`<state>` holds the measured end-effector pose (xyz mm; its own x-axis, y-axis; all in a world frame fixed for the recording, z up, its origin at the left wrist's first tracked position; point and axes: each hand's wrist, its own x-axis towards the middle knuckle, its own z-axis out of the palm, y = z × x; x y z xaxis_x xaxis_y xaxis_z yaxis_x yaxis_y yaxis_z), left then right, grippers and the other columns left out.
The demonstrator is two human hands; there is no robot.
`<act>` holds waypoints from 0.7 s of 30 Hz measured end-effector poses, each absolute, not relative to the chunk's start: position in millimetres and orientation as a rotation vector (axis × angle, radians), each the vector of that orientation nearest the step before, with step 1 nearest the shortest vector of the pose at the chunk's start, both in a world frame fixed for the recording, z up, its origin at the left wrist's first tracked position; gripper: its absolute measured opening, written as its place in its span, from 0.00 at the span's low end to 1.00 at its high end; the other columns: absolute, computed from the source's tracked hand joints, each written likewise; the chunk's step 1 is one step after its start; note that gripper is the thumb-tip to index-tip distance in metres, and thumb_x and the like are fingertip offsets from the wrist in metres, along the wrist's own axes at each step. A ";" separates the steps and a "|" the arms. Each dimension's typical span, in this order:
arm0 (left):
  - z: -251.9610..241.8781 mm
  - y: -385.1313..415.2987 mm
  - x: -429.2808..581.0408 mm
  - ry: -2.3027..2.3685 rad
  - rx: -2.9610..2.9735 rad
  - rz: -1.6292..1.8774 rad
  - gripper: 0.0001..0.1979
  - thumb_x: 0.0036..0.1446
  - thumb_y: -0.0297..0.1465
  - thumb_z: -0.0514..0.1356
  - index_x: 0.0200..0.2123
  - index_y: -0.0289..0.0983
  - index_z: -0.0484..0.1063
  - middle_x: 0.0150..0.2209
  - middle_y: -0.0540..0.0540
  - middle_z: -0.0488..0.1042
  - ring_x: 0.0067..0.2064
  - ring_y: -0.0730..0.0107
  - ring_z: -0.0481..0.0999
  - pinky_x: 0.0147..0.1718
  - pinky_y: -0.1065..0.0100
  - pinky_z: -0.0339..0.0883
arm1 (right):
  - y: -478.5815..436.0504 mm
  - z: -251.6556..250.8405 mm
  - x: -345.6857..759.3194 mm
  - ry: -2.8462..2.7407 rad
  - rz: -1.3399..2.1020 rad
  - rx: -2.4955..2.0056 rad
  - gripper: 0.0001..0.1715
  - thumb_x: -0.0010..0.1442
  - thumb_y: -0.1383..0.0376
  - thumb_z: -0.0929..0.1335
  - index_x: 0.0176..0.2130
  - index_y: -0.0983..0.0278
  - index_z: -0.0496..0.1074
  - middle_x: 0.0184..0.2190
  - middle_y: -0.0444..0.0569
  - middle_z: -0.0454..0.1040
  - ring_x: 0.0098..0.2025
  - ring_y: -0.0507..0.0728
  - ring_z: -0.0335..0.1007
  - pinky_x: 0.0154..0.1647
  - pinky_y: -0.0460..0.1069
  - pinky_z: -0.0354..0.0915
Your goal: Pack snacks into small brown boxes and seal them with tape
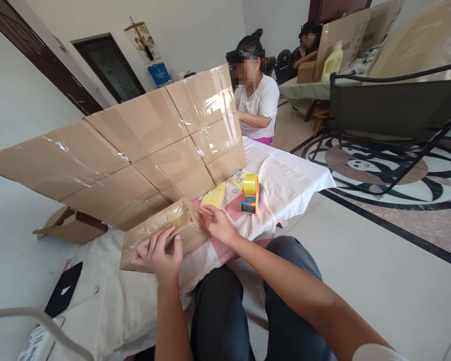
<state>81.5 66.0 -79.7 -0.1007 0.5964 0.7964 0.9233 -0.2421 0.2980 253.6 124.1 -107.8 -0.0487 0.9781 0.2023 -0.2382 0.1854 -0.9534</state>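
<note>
A taped cardboard box (pixel 184 228) lies on the cloth-covered table in front of my knees. Clear tape runs along its upper face and shines. My left hand (pixel 161 250) rests over the near left part of the box, its fingers bent over the cardboard and its thumb by the near edge, holding it. At the box's right end is my right hand (pixel 220 225), fingers stretched out and touching the end face; some fingertips are hidden. An orange and blue tape dispenser (pixel 251 200) with a yellow roll of tape (pixel 251 184) stands just beyond my right hand.
A tall cardboard panel (pixel 165 135) stands across the table behind the box. An open carton (pixel 73 225) sits at left, near a black pouch (pixel 63 290). One person (pixel 261 103) sits beyond the panel; another (pixel 304 47) is farther back. A dark folding chair (pixel 394 110) stands at right.
</note>
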 end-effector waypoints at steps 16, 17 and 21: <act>-78.7 67.3 82.1 -1.549 -1.734 -1.209 0.10 0.62 0.40 0.60 0.42 0.46 0.79 0.43 0.48 0.83 0.44 0.53 0.71 0.52 0.50 0.50 | 114.0 -113.7 252.7 -1.158 1.363 -0.891 0.30 0.46 0.76 0.66 0.50 0.63 0.76 0.53 0.53 0.79 0.58 0.62 0.76 0.44 0.49 0.77; -78.8 67.5 82.0 -1.559 -1.739 -1.217 0.10 0.62 0.40 0.60 0.42 0.46 0.79 0.43 0.48 0.83 0.44 0.53 0.71 0.52 0.50 0.51 | 113.6 -114.0 252.9 -1.162 1.363 -0.889 0.31 0.46 0.76 0.66 0.50 0.62 0.75 0.53 0.53 0.79 0.57 0.63 0.76 0.44 0.49 0.77; -79.9 68.0 80.4 -1.603 -1.806 -1.260 0.11 0.62 0.40 0.60 0.43 0.45 0.79 0.44 0.46 0.83 0.44 0.54 0.72 0.52 0.50 0.52 | 113.3 -114.6 253.1 -1.147 1.357 -0.882 0.33 0.45 0.77 0.65 0.50 0.62 0.75 0.55 0.54 0.78 0.57 0.62 0.76 0.44 0.49 0.77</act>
